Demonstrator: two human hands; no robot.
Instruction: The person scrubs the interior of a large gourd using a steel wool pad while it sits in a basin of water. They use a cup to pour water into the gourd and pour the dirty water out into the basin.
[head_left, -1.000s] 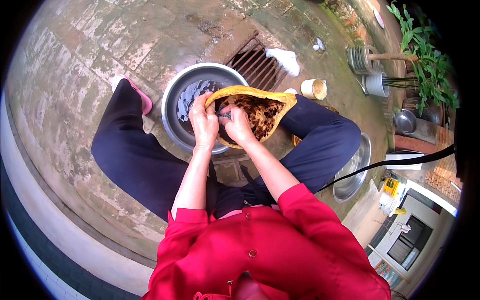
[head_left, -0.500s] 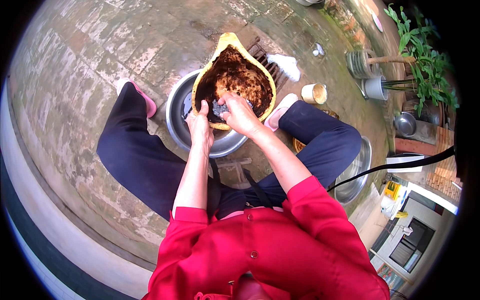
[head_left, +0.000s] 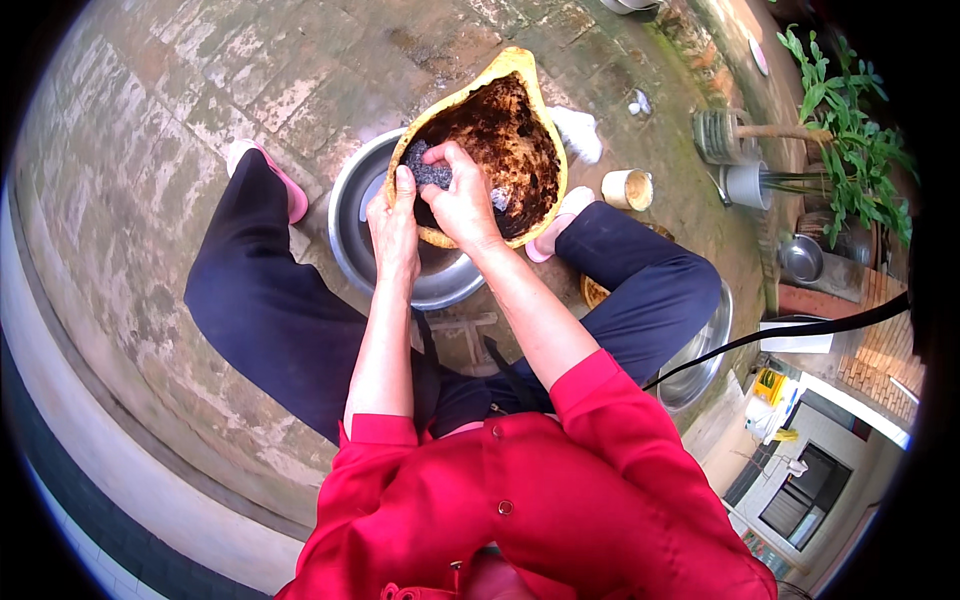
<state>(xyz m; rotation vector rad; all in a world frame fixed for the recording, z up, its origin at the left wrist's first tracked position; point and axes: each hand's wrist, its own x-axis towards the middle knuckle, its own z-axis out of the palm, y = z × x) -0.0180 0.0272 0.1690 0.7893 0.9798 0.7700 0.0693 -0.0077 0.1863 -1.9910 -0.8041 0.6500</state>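
Observation:
A big halved gourd [head_left: 530, 130], a yellow-rimmed scoop with a dark, blotchy inside, is tilted over a metal basin [head_left: 452, 288]. My left hand [head_left: 394, 232] grips its near left rim, thumb on the inner side and the other fingers mostly hidden behind the wall. Inside the gourd, my right hand [head_left: 464, 205] is closed around a grey steel wool scrubber [head_left: 432, 176], pressed against the left inner wall close to my left thumb. A small shiny wet patch or bit of foam shows on the inner wall right of my right hand.
A cream cup [head_left: 628, 189] stands on the paving beyond my right foot, near a white foamy heap [head_left: 577, 135]. Potted plants [head_left: 745, 185] line the right side. Another metal basin [head_left: 700, 355] lies beyond my right knee. A black cable [head_left: 780, 330] crosses at right.
The gourd has turned clockwise, its narrow tip swinging right. My right hand and the scrubber have moved up and left along the inner wall. My left hand still holds the rim.

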